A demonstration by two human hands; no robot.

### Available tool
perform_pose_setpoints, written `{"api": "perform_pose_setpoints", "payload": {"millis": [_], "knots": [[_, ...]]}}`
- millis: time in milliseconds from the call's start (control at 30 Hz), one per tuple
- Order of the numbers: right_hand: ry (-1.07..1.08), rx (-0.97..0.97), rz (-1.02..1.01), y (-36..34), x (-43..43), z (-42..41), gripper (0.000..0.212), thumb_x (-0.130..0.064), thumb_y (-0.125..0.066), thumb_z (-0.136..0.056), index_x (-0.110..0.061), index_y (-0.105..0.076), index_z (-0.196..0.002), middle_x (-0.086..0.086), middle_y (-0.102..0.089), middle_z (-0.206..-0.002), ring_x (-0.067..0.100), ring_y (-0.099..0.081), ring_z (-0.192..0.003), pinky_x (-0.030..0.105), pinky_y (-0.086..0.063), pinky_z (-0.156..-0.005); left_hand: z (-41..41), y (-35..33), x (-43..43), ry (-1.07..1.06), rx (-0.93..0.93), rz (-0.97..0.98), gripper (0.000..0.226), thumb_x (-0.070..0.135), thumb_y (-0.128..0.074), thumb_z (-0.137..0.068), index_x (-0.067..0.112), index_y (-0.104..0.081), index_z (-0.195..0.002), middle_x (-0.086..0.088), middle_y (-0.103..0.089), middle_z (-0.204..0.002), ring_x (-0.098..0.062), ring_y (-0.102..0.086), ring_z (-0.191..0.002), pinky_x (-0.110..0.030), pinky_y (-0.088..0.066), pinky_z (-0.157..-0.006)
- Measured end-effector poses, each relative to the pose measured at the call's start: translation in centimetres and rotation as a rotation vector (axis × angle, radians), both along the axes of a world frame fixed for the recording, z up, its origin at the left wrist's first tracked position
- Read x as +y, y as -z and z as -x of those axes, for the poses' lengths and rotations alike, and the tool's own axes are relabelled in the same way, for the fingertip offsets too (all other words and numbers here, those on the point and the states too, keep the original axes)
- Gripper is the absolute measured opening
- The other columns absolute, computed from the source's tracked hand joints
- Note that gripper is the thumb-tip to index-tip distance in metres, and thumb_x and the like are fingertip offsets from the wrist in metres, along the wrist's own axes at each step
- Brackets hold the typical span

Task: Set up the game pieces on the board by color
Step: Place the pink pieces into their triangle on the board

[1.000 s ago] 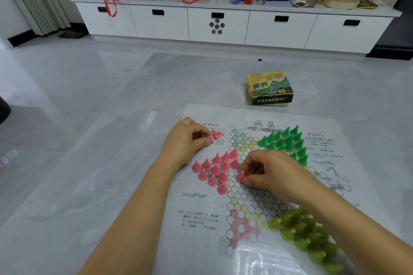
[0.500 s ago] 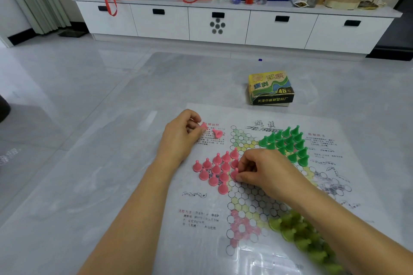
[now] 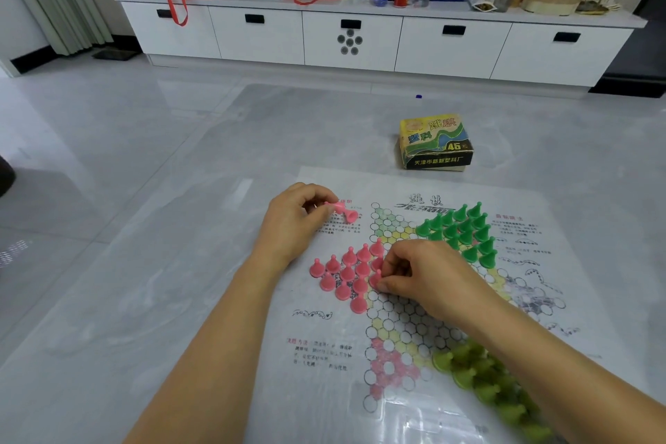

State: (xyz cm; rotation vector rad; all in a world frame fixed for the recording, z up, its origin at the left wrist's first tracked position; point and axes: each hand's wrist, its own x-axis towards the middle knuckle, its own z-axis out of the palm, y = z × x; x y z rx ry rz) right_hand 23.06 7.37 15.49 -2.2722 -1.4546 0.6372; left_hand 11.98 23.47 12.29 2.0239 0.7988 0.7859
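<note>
A printed Chinese-checkers board (image 3: 403, 321) lies on the grey floor. Several pink pieces (image 3: 347, 272) stand in its left triangle. Dark green pieces (image 3: 463, 231) fill the far right triangle, and olive-green pieces (image 3: 486, 386) lie heaped at the near right. My left hand (image 3: 293, 223) pinches a pink piece (image 3: 337, 206) at the board's far left edge; another pink piece (image 3: 351, 215) lies on its side just beside it. My right hand (image 3: 429, 277) pinches a pink piece (image 3: 376, 277) standing at the right edge of the pink group.
The game box (image 3: 434, 142) sits on the floor beyond the board. A low white cabinet (image 3: 360, 36) with bags, bottles and a can runs along the far wall. A small blue object (image 3: 418, 96) lies on the floor before it.
My left hand drew back from the two loose pink pieces, then closed its fingers on one of them. My right hand shifted slightly left with its pink piece at the group's edge.
</note>
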Motion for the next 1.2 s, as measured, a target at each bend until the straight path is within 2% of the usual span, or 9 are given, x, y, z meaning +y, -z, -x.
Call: {"api": "perform_pose_setpoints", "payload": {"millis": [133, 300, 433, 567, 667, 767, 900, 1000, 1200], "knots": [[0.001, 0.011, -0.002, -0.1, 0.1, 0.0, 0.017, -0.036, -0.07, -0.075, -0.026, -0.057, -0.07, -0.007, -0.068, -0.09, 0.01, -0.061, -0.084, 0.033, -0.052, -0.078, 0.0, -0.1, -0.1, 0.03, -0.022, 0.045, 0.006, 0.013, -0.068, -0.079, 0.019, -0.065, -0.078, 0.011, -0.056, -0.074, 0.005, -0.048, -0.057, -0.006, -0.037, -0.057], [0.021, 0.059, -0.022, -0.6, -0.3, -0.5, 0.019, -0.037, -0.072, -0.071, -0.021, -0.064, -0.077, -0.01, -0.065, -0.08, 0.007, -0.059, -0.076, 0.029, -0.052, -0.073, 0.3, -1.3, -0.8, 0.134, -0.158, 0.283, 0.01, 0.01, -0.071, -0.075, 0.015, -0.063, -0.071, 0.017, -0.06, -0.058, 0.002, -0.047, -0.052, -0.009, -0.034, -0.048], [0.06, 0.068, -0.167, -1.2, -0.3, -1.0, 0.01, -0.031, -0.067, -0.078, -0.023, -0.061, -0.081, -0.01, -0.062, -0.076, 0.003, -0.057, -0.072, 0.022, -0.05, -0.068, 0.4, -2.2, -1.4, 0.209, -0.188, 0.335, 0.011, 0.007, -0.071, -0.073, 0.014, -0.063, -0.069, 0.015, -0.062, -0.057, 0.004, -0.052, -0.054, -0.005, -0.036, -0.047], [0.062, 0.061, -0.349, -1.2, 0.9, -0.4, 0.023, -0.03, -0.064, -0.081, -0.027, -0.058, -0.103, -0.012, -0.057, -0.092, 0.001, -0.057, -0.078, 0.013, -0.046, -0.067, 0.4, -2.0, -1.5, 0.26, -0.195, 0.317, 0.007, 0.016, -0.073, -0.068, 0.016, -0.068, -0.072, 0.008, -0.067, -0.068, -0.009, -0.059, -0.07, -0.017, -0.045, -0.064], [0.034, 0.053, -0.392, -1.3, 1.9, 0.0, 0.015, -0.026, -0.065, -0.082, -0.022, -0.063, -0.096, -0.01, -0.062, -0.087, 0.001, -0.058, -0.077, 0.016, -0.047, -0.068, 0.5, -1.9, -1.5, 0.318, -0.187, 0.298, 0.01, 0.021, -0.072, -0.067, 0.017, -0.069, -0.076, 0.002, -0.068, -0.076, -0.02, -0.06, -0.078, -0.033, -0.048, -0.076], [0.046, 0.073, -0.399, -1.3, 2.4, 0.1, 0.01, -0.024, -0.066, -0.082, -0.019, -0.064, -0.09, -0.01, -0.064, -0.079, 0.002, -0.06, -0.073, 0.018, -0.05, -0.067, 0.5, -2.0, -1.5, 0.355, -0.216, 0.322, 0.013, 0.021, -0.071, -0.065, 0.018, -0.07, -0.077, 0.005, -0.07, -0.076, -0.017, -0.064, -0.079, -0.03, -0.051, -0.079], [0.065, 0.071, -0.418, -1.4, 2.1, -0.2, 0.007, -0.023, -0.064, -0.083, -0.019, -0.063, -0.089, -0.01, -0.064, -0.078, 0.002, -0.06, -0.072, 0.019, -0.051, -0.067, 0.4, -2.2, -1.8, 0.37, -0.235, 0.372, 0.014, 0.006, -0.068, -0.072, 0.015, -0.068, -0.083, 0.006, -0.071, -0.075, -0.009, -0.066, -0.078, -0.016, -0.051, -0.073], [0.117, 0.087, -0.37, -1.4, 1.0, -1.1, 0.004, -0.022, -0.062, -0.084, -0.022, -0.06, -0.088, -0.012, -0.064, -0.081, 0.001, -0.061, -0.074, 0.018, -0.051, -0.066, 0.4, -2.3, -1.5, 0.242, -0.255, 0.353, 0.013, 0.0, -0.062, -0.08, 0.012, -0.066, -0.082, -0.002, -0.067, -0.073, 0.0, -0.062, -0.066, -0.008, -0.046, -0.06], [0.053, 0.024, -0.147, -0.9, -1.3, -1.7, 0.006, -0.026, -0.064, -0.082, -0.024, -0.059, -0.085, -0.012, -0.063, -0.081, 0.001, -0.059, -0.076, 0.017, -0.048, -0.068, 0.3, -0.9, 0.0, -0.069, -0.235, 0.348, 0.017, 0.006, -0.059, -0.084, 0.019, -0.064, -0.073, -0.002, -0.06, -0.068, -0.008, -0.05, -0.061, -0.017, -0.042, -0.04]]}}
